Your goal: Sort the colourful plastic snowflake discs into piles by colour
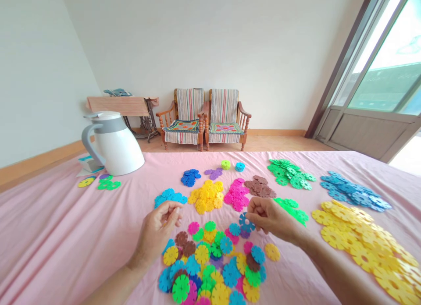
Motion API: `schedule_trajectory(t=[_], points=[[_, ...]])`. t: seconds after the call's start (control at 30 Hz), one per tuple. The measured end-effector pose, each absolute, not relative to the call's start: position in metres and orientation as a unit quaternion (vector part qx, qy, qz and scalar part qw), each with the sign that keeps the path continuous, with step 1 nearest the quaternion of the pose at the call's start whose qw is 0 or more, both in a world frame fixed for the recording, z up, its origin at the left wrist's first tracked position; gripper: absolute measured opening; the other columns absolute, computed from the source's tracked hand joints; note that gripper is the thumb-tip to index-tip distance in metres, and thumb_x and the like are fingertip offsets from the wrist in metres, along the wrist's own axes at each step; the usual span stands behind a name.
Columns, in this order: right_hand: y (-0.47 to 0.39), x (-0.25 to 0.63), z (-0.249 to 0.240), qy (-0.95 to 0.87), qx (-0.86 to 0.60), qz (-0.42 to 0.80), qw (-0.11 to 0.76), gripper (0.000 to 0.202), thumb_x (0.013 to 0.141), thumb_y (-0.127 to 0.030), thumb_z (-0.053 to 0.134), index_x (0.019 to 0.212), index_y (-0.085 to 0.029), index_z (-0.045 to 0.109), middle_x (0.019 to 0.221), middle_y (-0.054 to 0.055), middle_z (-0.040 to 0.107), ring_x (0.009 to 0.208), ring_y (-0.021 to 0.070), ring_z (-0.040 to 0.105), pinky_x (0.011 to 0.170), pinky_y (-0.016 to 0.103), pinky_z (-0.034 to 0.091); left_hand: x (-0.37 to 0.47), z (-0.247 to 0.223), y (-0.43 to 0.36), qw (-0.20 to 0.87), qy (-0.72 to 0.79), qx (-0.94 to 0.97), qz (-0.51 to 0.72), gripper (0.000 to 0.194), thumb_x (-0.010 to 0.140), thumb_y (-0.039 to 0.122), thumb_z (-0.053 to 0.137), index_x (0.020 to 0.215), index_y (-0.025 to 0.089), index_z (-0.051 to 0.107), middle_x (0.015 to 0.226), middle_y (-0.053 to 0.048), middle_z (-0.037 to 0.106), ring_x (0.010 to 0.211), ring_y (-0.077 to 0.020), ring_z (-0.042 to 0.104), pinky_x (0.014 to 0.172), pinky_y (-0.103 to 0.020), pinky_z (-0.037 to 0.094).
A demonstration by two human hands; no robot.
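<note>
Between the thumb and fingers of my right hand (271,217) is a dark blue notched plastic disc (244,220), held above the edge of a mixed heap of snowflake building discs (210,270). My left hand (161,228) hovers at the heap's upper left, closest to the light blue disc pile (169,196). Its fingers are curled toward the thumb, and whatever they may hold is hidden. Beyond the hands lie sorted piles: yellow discs (206,195), pink discs (237,194), brown discs (260,186) and dark blue discs (190,177).
A white jug (120,145) stands at the left on the pink cloth (82,235), with a few loose green discs (108,183) beside it. Larger piles of yellow discs (365,248), blue discs (353,191) and green discs (289,172) lie right. Two wooden chairs (223,108) stand beyond.
</note>
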State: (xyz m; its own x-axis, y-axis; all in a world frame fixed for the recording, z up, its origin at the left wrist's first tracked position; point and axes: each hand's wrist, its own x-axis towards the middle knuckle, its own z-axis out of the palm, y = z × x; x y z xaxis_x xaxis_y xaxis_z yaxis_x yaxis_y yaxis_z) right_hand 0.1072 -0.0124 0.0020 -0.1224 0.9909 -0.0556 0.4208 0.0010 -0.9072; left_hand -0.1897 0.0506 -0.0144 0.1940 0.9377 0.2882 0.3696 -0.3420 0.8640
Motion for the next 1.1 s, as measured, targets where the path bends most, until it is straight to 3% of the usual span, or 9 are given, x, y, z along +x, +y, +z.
schedule_trajectory(t=[0.1, 0.2, 0.27, 0.37, 0.5, 0.67, 0.87, 0.97, 1.1], points=[[-0.007, 0.127, 0.002, -0.559, -0.619, 0.390, 0.391, 0.023, 0.074, -0.037, 0.061, 0.067, -0.018, 0.050, 0.046, -0.005, 0.057, 0.035, 0.0070, 0.047, 0.035, 0.016, 0.030, -0.190, -0.015, 0.052, 0.330, 0.467, 0.701, 0.426, 0.022, 0.083, 0.035, 0.049, 0.087, 0.016, 0.059, 0.067, 0.000, 0.062, 0.058, -0.0139, 0.062, 0.057, -0.025, 0.050], [0.000, 0.154, 0.006, -0.403, -0.645, 0.278, 0.586, 0.024, 0.069, -0.037, 0.065, 0.069, -0.018, 0.050, 0.053, -0.002, 0.062, 0.040, 0.0091, 0.055, 0.039, 0.018, 0.039, -0.190, -0.016, 0.052, 0.331, 0.465, 0.703, 0.424, 0.022, 0.083, 0.035, 0.049, 0.088, 0.016, 0.059, 0.067, 0.000, 0.062, 0.058, -0.0138, 0.062, 0.058, -0.025, 0.051], [0.002, 0.171, 0.009, -0.290, -0.581, 0.188, 0.737, 0.026, 0.069, -0.038, 0.064, 0.079, -0.019, 0.050, 0.067, -0.001, 0.066, 0.050, 0.0108, 0.062, 0.049, 0.022, 0.047, -0.190, -0.016, 0.051, 0.333, 0.463, 0.704, 0.423, 0.023, 0.083, 0.035, 0.049, 0.088, 0.016, 0.059, 0.067, 0.000, 0.062, 0.058, -0.0138, 0.062, 0.058, -0.025, 0.051], [0.002, 0.183, 0.012, -0.218, -0.505, 0.149, 0.822, 0.027, 0.070, -0.039, 0.063, 0.084, -0.021, 0.049, 0.077, -0.001, 0.066, 0.058, 0.0127, 0.066, 0.054, 0.023, 0.049, -0.190, -0.016, 0.052, 0.333, 0.464, 0.703, 0.423, 0.023, 0.082, 0.036, 0.050, 0.088, 0.016, 0.059, 0.067, 0.000, 0.063, 0.057, -0.0139, 0.062, 0.057, -0.025, 0.051], [0.001, 0.173, 0.008, -0.288, -0.594, 0.186, 0.728, 0.025, 0.070, -0.039, 0.064, 0.077, -0.018, 0.054, 0.071, 0.001, 0.065, 0.052, 0.0108, 0.061, 0.044, 0.020, 0.041, -0.188, -0.014, 0.052, 0.334, 0.468, 0.696, 0.429, 0.023, 0.081, 0.037, 0.051, 0.084, 0.016, 0.060, 0.065, 0.000, 0.063, 0.056, -0.0143, 0.062, 0.056, -0.025, 0.051], [0.002, 0.144, 0.001, -0.429, -0.619, 0.241, 0.612, 0.026, 0.076, -0.043, 0.059, 0.075, -0.017, 0.054, 0.063, 0.000, 0.063, 0.048, 0.0095, 0.055, 0.044, 0.020, 0.039, -0.189, -0.013, 0.051, 0.340, 0.469, 0.693, 0.430, 0.023, 0.080, 0.036, 0.051, 0.086, 0.016, 0.060, 0.067, -0.001, 0.064, 0.057, -0.0144, 0.062, 0.056, -0.025, 0.051], [-0.007, 0.113, -0.002, -0.630, -0.581, 0.317, 0.408, 0.014, 0.081, -0.029, 0.053, 0.074, -0.018, 0.055, 0.059, -0.003, 0.057, 0.050, 0.0100, 0.053, 0.047, 0.021, 0.039, -0.188, -0.013, 0.050, 0.334, 0.474, 0.696, 0.424, 0.023, 0.081, 0.036, 0.050, 0.086, 0.016, 0.060, 0.066, 0.000, 0.063, 0.057, -0.0143, 0.062, 0.057, -0.025, 0.051], [-0.016, 0.098, 0.002, -0.712, -0.573, 0.273, 0.300, 0.006, 0.077, -0.021, 0.056, 0.075, -0.018, 0.061, 0.065, -0.001, 0.059, 0.059, 0.0113, 0.053, 0.052, 0.022, 0.038, -0.187, -0.011, 0.049, 0.335, 0.473, 0.694, 0.427, 0.022, 0.081, 0.035, 0.050, 0.085, 0.016, 0.060, 0.065, 0.000, 0.063, 0.056, -0.0142, 0.062, 0.057, -0.025, 0.051], [-0.024, 0.082, 0.008, -0.752, -0.569, 0.227, 0.244, 0.017, 0.073, -0.016, 0.060, 0.088, -0.021, 0.066, 0.082, 0.002, 0.059, 0.073, 0.0140, 0.055, 0.064, 0.025, 0.041, -0.186, -0.010, 0.047, 0.336, 0.470, 0.694, 0.430, 0.021, 0.081, 0.034, 0.051, 0.083, 0.016, 0.060, 0.065, 0.000, 0.062, 0.056, -0.0141, 0.062, 0.056, -0.025, 0.051]])
